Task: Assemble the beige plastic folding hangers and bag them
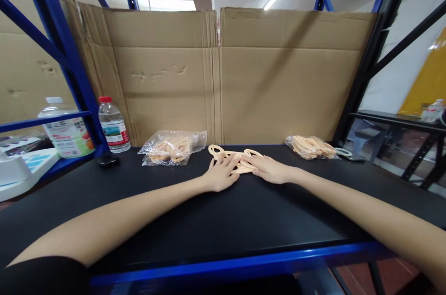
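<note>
A pale peach openwork piece (pixel 245 169) with rounded loops at its far corners lies flat on the black tabletop. I cannot make out its exact kind, as my fingers cover much of it. My left hand (pixel 220 175) rests palm down on its left part, fingers spread. From the right, my right hand (pixel 270 168) reaches onto it with fingers stretched out over its right side. Farther left is a clear plastic bag (pixel 170 147) of similar peach pieces. Another clear bag (pixel 311 147) with such pieces lies to the right.
Cardboard panels (pixel 167 72) stand along the table's back edge. At the left are a red-capped water bottle (pixel 113 125), a larger labelled bottle (pixel 66 130) and a small black object (pixel 108 160). A phone-like flat object (pixel 351 157) lies by the right-hand bag. Blue posts frame the black table (pixel 223 220).
</note>
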`<state>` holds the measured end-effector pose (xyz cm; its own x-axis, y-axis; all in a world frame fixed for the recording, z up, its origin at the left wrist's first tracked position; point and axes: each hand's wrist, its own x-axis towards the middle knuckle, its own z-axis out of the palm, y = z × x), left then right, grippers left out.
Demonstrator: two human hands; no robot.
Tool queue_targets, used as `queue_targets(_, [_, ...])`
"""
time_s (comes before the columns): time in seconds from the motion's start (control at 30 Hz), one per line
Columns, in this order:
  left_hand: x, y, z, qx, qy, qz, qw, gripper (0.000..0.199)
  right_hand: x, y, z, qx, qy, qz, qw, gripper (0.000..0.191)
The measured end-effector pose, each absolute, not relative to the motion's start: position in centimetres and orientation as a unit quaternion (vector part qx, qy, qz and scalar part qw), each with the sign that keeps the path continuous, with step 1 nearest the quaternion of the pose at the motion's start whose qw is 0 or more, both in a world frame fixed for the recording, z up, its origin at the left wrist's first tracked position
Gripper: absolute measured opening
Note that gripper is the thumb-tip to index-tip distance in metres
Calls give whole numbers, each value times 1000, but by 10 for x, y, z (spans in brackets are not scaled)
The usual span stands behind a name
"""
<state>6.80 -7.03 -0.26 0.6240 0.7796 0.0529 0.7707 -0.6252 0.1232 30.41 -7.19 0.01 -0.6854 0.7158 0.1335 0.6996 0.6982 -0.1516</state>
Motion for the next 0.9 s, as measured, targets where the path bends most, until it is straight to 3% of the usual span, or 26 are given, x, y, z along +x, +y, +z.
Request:
queue_targets(0.27, [74,-4,1,885,458,78,6,56,299,-6,-1,-395,-910,-76,101,54])
queue_targets(0.43, [73,-19,2,868,475,136,-41,50,300,-14,-4,-442,-876,-119,154,55])
queue_targets(0.57, [65,-48,3,883,452,121,-29,49,308,-36,-6,-456,-859,-135,193,41])
queue_targets(0.8, [55,-55,5,897,436,50,47,79,306,-66,-12,-438,-864,-105,224,27])
queue_targets(0.9, [55,-55,3,897,436,50,49,80,302,-71,-13,-402,-886,-94,210,30])
